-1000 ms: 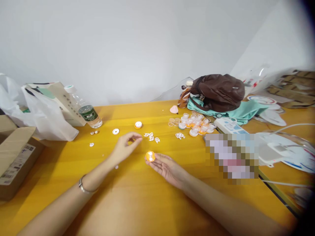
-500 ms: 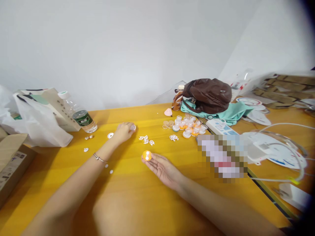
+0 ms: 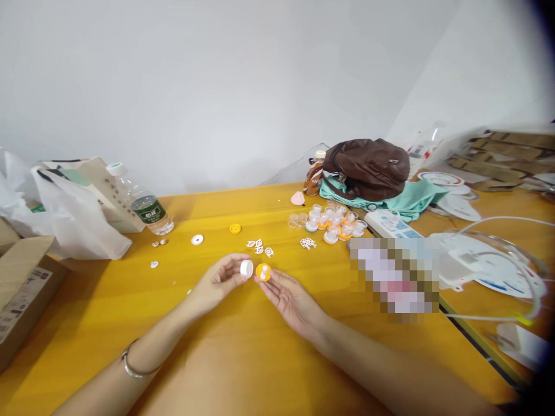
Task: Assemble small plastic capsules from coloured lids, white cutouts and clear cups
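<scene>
My left hand (image 3: 220,281) grips a small white round cylinder (image 3: 247,268) between thumb and fingers. Just to its right, my right hand (image 3: 289,297) holds an orange round cup (image 3: 263,272) with whitish pieces inside, its opening facing me. The cylinder and the cup are close together, with a narrow gap between them. Beyond my hands lie several white openwork plastic pieces (image 3: 259,247). Farther back sits another orange round part (image 3: 235,229), and a white ring (image 3: 197,240) lies to its left.
At the back right is a cluster of clear and orange capsules (image 3: 336,222), beside clear rings (image 3: 297,219) and a brown bag (image 3: 368,167). A power strip (image 3: 392,224) lies at the right. On the left stand a water bottle (image 3: 150,211), a white plastic bag (image 3: 82,214) and a cardboard box (image 3: 26,294).
My left hand reached out to the far orange part, lifted the white cylinder off it and brought it back beside the cup. My right hand kept holding the cup.
</scene>
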`<control>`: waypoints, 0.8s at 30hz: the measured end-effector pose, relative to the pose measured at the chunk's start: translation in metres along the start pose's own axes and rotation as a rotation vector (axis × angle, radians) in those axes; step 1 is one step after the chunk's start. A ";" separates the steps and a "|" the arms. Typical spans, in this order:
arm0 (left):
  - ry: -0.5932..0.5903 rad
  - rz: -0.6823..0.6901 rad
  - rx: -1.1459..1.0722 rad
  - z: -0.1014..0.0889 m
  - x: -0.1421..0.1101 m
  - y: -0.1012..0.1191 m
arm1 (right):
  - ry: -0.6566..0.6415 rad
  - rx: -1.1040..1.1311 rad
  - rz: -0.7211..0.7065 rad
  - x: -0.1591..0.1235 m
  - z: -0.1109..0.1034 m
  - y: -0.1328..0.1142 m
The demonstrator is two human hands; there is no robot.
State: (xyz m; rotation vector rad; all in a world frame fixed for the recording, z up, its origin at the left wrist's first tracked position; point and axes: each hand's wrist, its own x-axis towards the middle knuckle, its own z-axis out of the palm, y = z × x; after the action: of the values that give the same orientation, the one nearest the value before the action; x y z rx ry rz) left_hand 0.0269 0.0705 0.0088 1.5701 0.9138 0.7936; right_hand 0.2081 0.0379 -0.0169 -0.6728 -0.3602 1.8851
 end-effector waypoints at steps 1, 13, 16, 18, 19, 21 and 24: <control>0.013 0.007 -0.001 0.001 0.001 -0.001 | 0.007 0.003 0.001 0.000 0.000 0.000; 0.105 0.247 0.464 0.018 -0.004 -0.002 | 0.040 -0.017 -0.008 -0.001 -0.001 0.004; 0.094 0.285 0.552 0.022 -0.005 0.001 | 0.018 -0.022 -0.008 -0.001 -0.002 0.006; 0.110 0.294 0.595 0.024 -0.006 0.002 | 0.011 -0.029 -0.004 -0.001 -0.002 0.007; 0.119 0.296 0.615 0.025 -0.007 0.002 | 0.010 -0.034 -0.002 -0.001 -0.002 0.008; 0.133 0.304 0.645 0.025 -0.008 0.001 | 0.007 -0.043 0.000 -0.002 -0.002 0.008; 0.143 0.313 0.665 0.025 -0.008 0.000 | -0.008 -0.051 -0.004 -0.003 -0.001 0.007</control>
State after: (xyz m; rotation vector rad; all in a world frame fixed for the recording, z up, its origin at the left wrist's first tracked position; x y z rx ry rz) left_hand 0.0442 0.0516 0.0041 2.3005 1.1216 0.8766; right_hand 0.2040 0.0324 -0.0209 -0.6984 -0.4154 1.8811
